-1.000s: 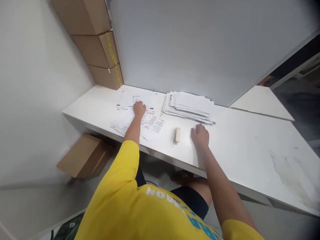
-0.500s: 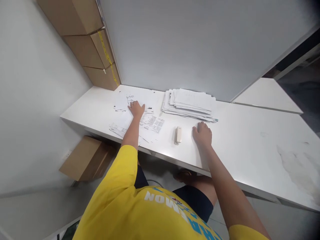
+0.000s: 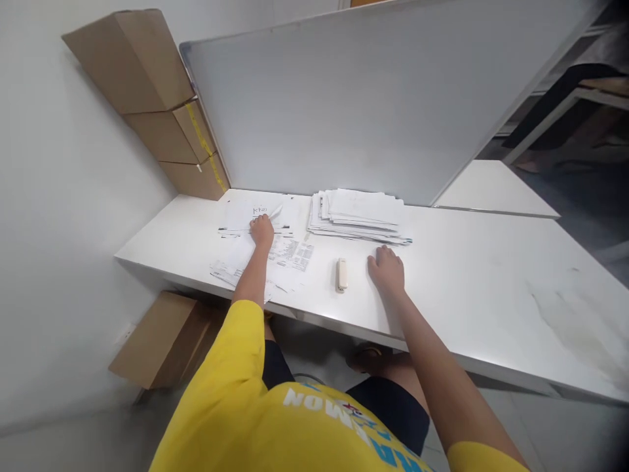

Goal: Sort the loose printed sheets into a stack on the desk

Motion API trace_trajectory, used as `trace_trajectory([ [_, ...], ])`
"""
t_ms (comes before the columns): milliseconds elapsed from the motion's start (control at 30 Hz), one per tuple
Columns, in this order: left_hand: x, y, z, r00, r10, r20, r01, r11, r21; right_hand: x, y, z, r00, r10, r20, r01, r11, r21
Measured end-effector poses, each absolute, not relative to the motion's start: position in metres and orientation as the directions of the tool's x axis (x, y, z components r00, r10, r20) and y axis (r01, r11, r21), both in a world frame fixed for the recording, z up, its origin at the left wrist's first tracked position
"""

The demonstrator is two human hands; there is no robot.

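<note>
1. The loose sheets (image 3: 255,252) lie spread on the white surface (image 3: 472,288) under and around the left hand (image 3: 262,231), overlapping unevenly and not squared into a pile; some reach the near edge of the surface. Judging by that, the gathering of these papers is at an early stage.
2. A neater stack of papers (image 3: 358,215) sits beyond the right hand's fingers, against the grey partition (image 3: 344,105). It looks like the sorted part of the work, though a few edges stick out.
3. The left arm is stretched forward, the hand resting palm down on the sheets. Its fingers are curled close together; a white sheet corner lifts just past them, but whether they pinch it I cannot tell.
4. The right hand (image 3: 387,270) lies flat on the bare surface, fingers slightly apart and holding nothing, the forearm running back toward the body.
5. A small cream stapler (image 3: 341,274) lies just to the left of the right hand's fingers, between the two hands, touched by neither. Nothing shows any sheets fastened yet.
6. Cardboard boxes (image 3: 162,124) are stacked far beyond the left fingers in the corner, and another box (image 3: 162,337) sits on the floor below the surface.
</note>
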State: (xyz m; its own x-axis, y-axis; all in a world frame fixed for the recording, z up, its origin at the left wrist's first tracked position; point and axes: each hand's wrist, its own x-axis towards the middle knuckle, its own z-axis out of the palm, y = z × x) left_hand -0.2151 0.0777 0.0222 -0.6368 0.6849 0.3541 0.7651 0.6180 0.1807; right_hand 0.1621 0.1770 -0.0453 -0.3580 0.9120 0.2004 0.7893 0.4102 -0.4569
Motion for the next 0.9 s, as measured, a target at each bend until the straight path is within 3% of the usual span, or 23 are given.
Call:
trace_trajectory([
  [167, -0.204, 0.025, 0.031, -0.279, 0.813, 0.511, 0.953, 0.3, 0.042, 0.16, 0.18, -0.046, -0.361, 0.905, 0.225, 0.78, 0.425, -0.46],
  [367, -0.16, -0.098, 0.015, 0.046, 0.724, 0.688, 0.993, 0.044, -0.113, 0.164, 0.177, -0.046, -0.387, 0.87, 0.306, 0.739, 0.491, -0.46],
  [500, -0.102, -0.15, 0.007, 0.212, 0.709, 0.673, 0.976, -0.115, -0.187, 0.177, 0.15, -0.035, -0.568, 0.719, 0.401, 0.512, 0.69, -0.511],
  [567, -0.073, -0.166, 0.003, 0.225, 0.702, 0.676, 0.974, -0.142, -0.177, 0.185, 0.114, -0.027, -0.521, 0.705, 0.481, 0.394, 0.699, -0.596],
  [633, -0.049, -0.178, -0.001, 0.209, 0.702, 0.681, 0.978, -0.151, -0.144, 0.196, 0.06, -0.023, -0.365, 0.793, 0.489, 0.307, 0.598, -0.741],
  [667, -0.04, -0.183, -0.003, 0.198, 0.705, 0.681, 0.98, -0.154, -0.125, 0.201, 0.028, -0.023, -0.29, 0.858, 0.423, 0.259, 0.496, -0.829],
  [733, -0.026, -0.191, -0.006, 0.189, 0.714, 0.674, 0.981, -0.169, -0.096, 0.212, -0.034, -0.027, -0.3, 0.932, 0.206, 0.16, 0.262, -0.952],
  [800, -0.015, -0.195, -0.008, 0.212, 0.722, 0.659, 0.974, -0.211, -0.082, 0.22, -0.084, -0.036, -0.346, 0.938, -0.002, 0.066, 0.022, -0.998],
  [900, -0.002, -0.193, -0.013, 0.315, 0.742, 0.593, 0.937, -0.341, -0.071, 0.226, -0.118, -0.043, -0.429, 0.872, -0.238, -0.068, -0.294, -0.953],
])
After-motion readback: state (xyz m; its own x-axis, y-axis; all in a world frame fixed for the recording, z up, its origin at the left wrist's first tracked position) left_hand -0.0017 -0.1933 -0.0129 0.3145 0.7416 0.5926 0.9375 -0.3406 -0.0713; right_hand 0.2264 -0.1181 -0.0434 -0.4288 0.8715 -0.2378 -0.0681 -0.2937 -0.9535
